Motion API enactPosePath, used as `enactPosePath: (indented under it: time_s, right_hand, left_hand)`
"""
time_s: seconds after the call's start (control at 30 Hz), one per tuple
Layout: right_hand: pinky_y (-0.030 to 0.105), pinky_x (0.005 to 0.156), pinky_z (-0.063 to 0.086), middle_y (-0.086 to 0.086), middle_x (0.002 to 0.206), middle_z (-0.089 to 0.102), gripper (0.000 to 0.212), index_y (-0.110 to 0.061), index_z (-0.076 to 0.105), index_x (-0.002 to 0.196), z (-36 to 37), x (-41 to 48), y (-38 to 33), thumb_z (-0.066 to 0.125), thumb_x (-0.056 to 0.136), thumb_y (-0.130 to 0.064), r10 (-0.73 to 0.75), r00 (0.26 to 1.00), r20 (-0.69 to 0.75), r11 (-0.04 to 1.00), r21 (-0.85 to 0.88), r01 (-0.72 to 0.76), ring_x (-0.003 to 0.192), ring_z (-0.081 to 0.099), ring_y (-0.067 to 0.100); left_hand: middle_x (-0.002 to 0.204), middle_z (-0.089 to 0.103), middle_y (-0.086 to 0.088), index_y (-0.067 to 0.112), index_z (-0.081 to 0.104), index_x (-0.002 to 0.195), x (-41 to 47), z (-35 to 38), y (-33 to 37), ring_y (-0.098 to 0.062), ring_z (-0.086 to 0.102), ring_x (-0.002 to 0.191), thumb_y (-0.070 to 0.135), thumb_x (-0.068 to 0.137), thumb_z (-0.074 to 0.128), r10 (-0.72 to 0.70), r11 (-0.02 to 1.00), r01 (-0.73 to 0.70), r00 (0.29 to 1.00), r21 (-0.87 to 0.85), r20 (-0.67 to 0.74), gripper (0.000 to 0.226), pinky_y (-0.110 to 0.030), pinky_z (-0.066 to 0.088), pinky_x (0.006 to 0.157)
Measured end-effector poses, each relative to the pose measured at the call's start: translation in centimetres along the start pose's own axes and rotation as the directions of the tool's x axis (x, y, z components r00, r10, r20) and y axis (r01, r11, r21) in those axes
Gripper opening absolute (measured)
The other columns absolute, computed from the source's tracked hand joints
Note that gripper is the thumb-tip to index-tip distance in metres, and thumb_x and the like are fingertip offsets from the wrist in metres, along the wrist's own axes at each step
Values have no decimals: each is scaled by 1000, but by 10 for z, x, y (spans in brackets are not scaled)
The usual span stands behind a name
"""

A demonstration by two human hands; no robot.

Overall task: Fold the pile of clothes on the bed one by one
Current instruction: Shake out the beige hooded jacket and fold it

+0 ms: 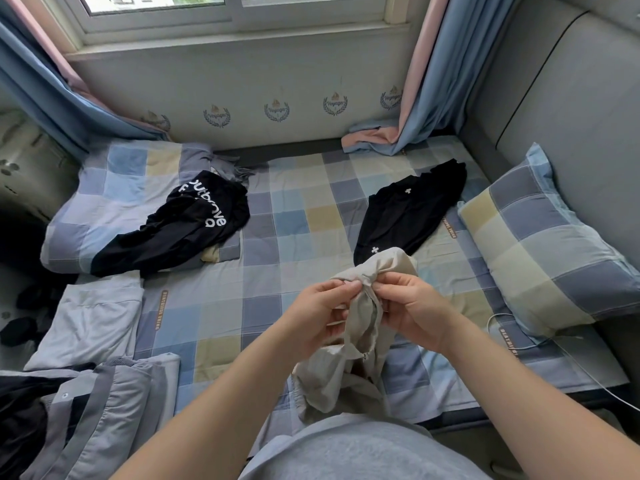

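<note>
– So, which piece is in hand?
– The beige garment (363, 327), bunched and held up over the near edge of the bed (298, 216), with its lower part hanging toward the person's lap.
– And the hands?
– Both are at its top. The left hand (318, 315) and the right hand (414, 306) face each other, and the fingers (346, 289) of each are curled, pinching a gathered edge of the cloth.
– Is it a fold yet?
– I judge not; it looks like hunting for a hem or waistband. The next move calls for drawing the hands apart, shaking the cloth flat and laying it on the sheet between the black lettered shirt (194, 223) and the black garment with white crosses (408, 209).
– Anything finished?
– A pale grey piece (93, 317) lies folded at the left. The two black ones look unfolded.
</note>
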State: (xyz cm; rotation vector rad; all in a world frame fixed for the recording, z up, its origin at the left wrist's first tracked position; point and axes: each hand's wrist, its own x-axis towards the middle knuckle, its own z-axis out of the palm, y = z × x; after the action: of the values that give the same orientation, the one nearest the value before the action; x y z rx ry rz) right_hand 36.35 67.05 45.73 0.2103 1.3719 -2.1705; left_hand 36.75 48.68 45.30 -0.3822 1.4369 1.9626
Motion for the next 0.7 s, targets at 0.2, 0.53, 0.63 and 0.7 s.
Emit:
enactPosePath:
  time_s: [0.2,0.53,0.63,0.7]
  right_hand:
    - [29,66,58,12,94,71,24,-5,63,109,-8,16,12,40,105,-4,7,973,-229,998,56,6,79,67,20]
    - [31,55,60,11,85,74,32,-4,65,111,-33,29,13,40,108,-24,200,895,-399,910,415,-18,69,71,20]
    - [32,58,59,9,94,75,30,-6,67,116,-34,27,16,61,99,-29,194,922,-334,973,182,-139,75,70,20]
    - [34,58,58,12,89,71,24,0,65,115,-41,29,20,67,92,-8,131,893,-430,965,-150,-213,72,67,22]
  left_hand:
    - [82,66,-7,12,56,81,8,-9,-7,-18,62,73,6,95,59,78,967,-118,981,-224,-180,16,-28,51,69]
    - [70,58,-10,7,47,84,9,-42,2,-20,53,65,-8,86,30,-37,758,-168,954,-630,-299,22,-28,49,71]
    - [88,61,-14,6,52,103,8,-46,4,-22,57,69,-3,93,41,-88,802,-104,954,-588,-288,18,-29,50,62]
    - [101,59,-15,10,53,117,16,-54,-3,-22,57,69,-8,92,48,-47,946,-98,901,-309,-432,31,-27,51,54]
